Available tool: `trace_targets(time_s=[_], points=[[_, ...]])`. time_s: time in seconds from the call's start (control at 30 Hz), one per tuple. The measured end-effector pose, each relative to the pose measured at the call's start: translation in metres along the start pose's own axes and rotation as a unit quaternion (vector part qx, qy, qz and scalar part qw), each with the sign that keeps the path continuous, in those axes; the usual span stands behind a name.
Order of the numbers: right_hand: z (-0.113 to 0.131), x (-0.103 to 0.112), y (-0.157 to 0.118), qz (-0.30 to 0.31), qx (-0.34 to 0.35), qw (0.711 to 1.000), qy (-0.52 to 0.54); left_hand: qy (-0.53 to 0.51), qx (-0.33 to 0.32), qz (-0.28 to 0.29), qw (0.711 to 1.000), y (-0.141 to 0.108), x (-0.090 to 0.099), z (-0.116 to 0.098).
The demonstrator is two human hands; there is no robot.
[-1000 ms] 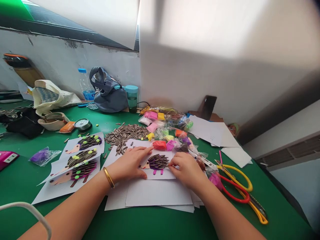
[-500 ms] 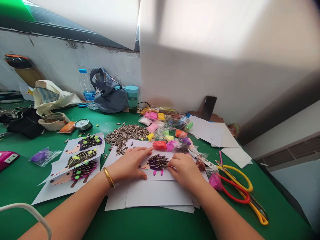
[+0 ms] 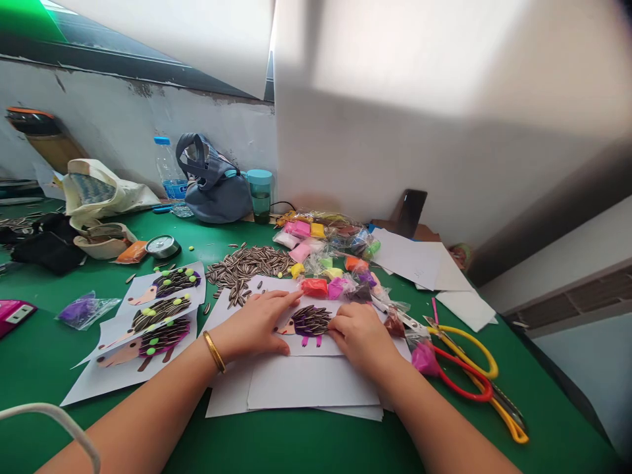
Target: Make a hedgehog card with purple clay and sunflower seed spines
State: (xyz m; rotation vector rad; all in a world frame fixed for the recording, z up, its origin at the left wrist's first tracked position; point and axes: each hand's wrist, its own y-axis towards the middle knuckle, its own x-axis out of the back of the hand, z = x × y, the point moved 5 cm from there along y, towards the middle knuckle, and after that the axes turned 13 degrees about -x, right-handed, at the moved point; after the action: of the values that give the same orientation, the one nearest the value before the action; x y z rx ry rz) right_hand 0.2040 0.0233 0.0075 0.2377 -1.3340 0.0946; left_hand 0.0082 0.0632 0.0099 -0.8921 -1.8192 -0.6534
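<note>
A hedgehog picture (image 3: 312, 321) with a purple body covered in seeds, a pink face and pink legs lies on white paper (image 3: 316, 385). My left hand (image 3: 259, 322) rests on the paper at its left, thumb and fingers spread. At the picture's right edge is my right hand (image 3: 363, 332), its fingertips drawn together against the seeds; whatever they pinch is too small to make out. Behind the paper lies a heap of striped seeds (image 3: 251, 263). Packets of coloured clay, one of them red (image 3: 315, 288), are just beyond my hands.
Finished-looking hedgehog sheets (image 3: 168, 342) lie at the left beside a purple clay packet (image 3: 81, 309). Scissors with red handles (image 3: 467, 382) and yellow ones are at the right. A blue bag (image 3: 217, 191), a teal-lidded cup (image 3: 261, 194) and a phone (image 3: 412, 212) stand at the back.
The whole view has shifted very slightly. Both hands keep nearly the same places around the hedgehog picture.
</note>
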Motion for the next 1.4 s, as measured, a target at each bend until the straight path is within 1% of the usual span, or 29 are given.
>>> trace_targets(time_s=[0.2, 0.37, 0.63, 0.77, 0.9, 0.97, 1.03, 1.1, 1.23, 1.4], points=[[0.002, 0.001, 0.0, 0.002, -0.007, 1.0, -0.005, -0.004, -0.005, -0.004, 1.0, 0.0, 0.0, 0.0], [0.0, 0.003, 0.0, 0.008, -0.035, 0.999, 0.016, -0.001, -0.006, -0.009, 1.0, -0.001, 0.0, 0.001], [-0.016, 0.013, 0.004, 0.03, -0.066, 0.994, 0.085, 0.014, -0.006, -0.006, 1.0, -0.001, 0.0, -0.001], [-0.024, 0.018, 0.007, 0.031, -0.104, 0.991, 0.073, 0.011, -0.015, -0.006, 1.0, 0.0, 0.0, -0.006], [-0.028, 0.017, 0.009, 0.022, -0.154, 0.986, 0.052, 0.006, -0.034, -0.013, 0.999, 0.001, -0.002, -0.011], [-0.029, 0.016, 0.009, 0.016, -0.168, 0.985, 0.046, 0.003, -0.042, -0.023, 0.999, 0.002, -0.001, -0.011], [-0.029, 0.015, 0.009, 0.015, -0.175, 0.984, 0.039, 0.002, -0.044, -0.044, 0.998, 0.002, 0.002, -0.009], [-0.029, 0.015, 0.01, 0.019, -0.178, 0.983, 0.033, 0.008, -0.034, -0.075, 0.997, 0.003, 0.006, -0.004], [-0.027, 0.013, 0.01, 0.023, -0.174, 0.984, 0.026, 0.048, 0.028, -0.133, 0.99, 0.002, 0.014, 0.009], [-0.026, 0.008, 0.011, 0.027, -0.161, 0.987, 0.017, 0.135, 0.102, -0.144, 0.975, -0.001, 0.02, 0.022]])
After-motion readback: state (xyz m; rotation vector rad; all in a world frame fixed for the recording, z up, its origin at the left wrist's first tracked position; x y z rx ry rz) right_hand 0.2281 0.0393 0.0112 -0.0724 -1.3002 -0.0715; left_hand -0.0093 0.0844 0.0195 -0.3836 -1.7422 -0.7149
